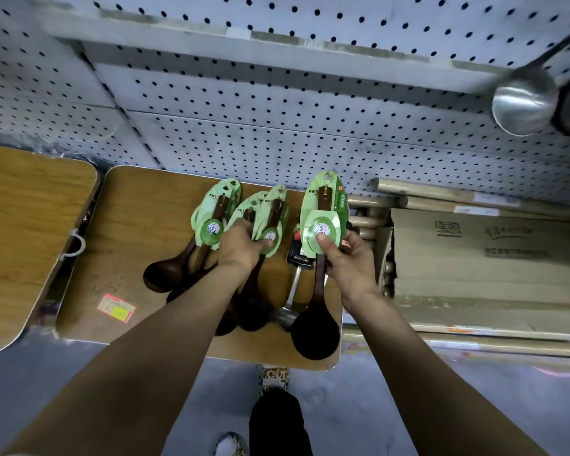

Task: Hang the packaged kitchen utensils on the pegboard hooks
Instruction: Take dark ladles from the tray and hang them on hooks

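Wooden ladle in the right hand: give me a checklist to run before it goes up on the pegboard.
1. Right hand grips the wooden ladle firmly: ok.
2. Hang hole at the top of its green card is unobstructed: ok.
3. Free hook visible on the pegboard: cannot tell.
4. Left hand out of the way, on the ladle pile: ok.
5. Steel ladle hanging upper right is clear of the path: ok.
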Tool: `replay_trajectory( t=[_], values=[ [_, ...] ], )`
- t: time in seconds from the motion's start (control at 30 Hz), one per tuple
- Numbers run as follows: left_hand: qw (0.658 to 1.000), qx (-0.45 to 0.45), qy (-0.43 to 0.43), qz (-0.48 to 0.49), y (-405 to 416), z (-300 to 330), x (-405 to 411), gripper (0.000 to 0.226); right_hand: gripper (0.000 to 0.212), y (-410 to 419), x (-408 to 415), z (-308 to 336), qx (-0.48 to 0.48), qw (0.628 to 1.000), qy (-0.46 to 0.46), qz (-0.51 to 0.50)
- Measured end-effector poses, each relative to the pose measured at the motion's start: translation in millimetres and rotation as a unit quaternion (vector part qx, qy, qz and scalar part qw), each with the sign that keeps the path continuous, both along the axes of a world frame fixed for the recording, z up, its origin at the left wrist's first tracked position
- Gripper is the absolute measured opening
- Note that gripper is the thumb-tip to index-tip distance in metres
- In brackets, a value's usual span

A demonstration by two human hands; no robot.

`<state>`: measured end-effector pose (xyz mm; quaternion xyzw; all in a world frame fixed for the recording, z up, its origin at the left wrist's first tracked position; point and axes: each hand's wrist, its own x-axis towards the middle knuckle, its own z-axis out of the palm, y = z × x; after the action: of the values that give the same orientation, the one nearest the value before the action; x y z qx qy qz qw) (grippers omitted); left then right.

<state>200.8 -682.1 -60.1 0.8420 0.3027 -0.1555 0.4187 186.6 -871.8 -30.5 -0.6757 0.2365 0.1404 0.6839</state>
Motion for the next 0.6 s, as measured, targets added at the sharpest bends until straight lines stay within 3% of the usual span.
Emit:
replay_trajectory(
  t=[0.13,0.27,0.37,0.5,0.6],
  values=[
    [0.998,-0.058,-0.034,-0.006,1.3,42.6,-22.6,0.050,0.037,-4.5,-24.1,32.2,-0.004,1.000,-0.025,-0.017],
    [0.992,-0.111,-0.065,-0.004,-1.8,91.4,-55.4,0.061,0.024,-14.5,-61.2,72.9,0.000,0.998,-0.059,-0.027],
    [0.987,-0.128,-0.097,-0.029,-12.4,135.7,-86.6,0.063,0.028,-24.2,-95.3,110.1,0.008,0.995,-0.092,-0.033],
    [0.972,-0.175,-0.144,-0.054,-33.2,194.6,-130.6,0.047,0.027,-45.9,-140.3,162.0,0.014,0.989,-0.135,-0.055],
    [0.962,-0.195,-0.178,-0.074,-52.8,234.7,-156.3,0.052,0.036,-67.8,-166.4,198.8,0.019,0.983,-0.167,-0.075]
  ],
)
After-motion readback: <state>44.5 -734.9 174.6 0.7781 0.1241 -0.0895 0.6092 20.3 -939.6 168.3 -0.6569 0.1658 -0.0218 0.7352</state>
